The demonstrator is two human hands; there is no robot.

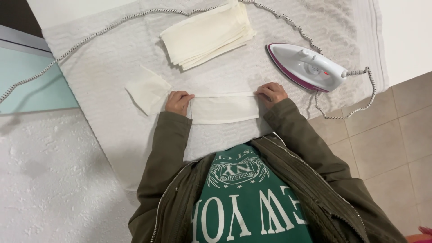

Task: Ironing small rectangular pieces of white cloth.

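One cream cloth strip (223,109) lies long-axis left-to-right on the towel-covered desk (112,117), left hand (178,101) and right hand (271,93) each pinching an end; one iron (308,66), one folded stack (207,35), perhaps one loose piece (147,89).

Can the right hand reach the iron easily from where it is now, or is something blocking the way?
Probably yes. The right hand rests on the cloth strip, and the iron lies just beyond it on the towel, nothing between.

A home ironing corner

A white and magenta steam iron (308,67) rests at upper right on a white textured towel (112,76) spread over the tabletop, beside a stack of folded cream cloths (207,36); beige floor tiles (391,135) show at right.
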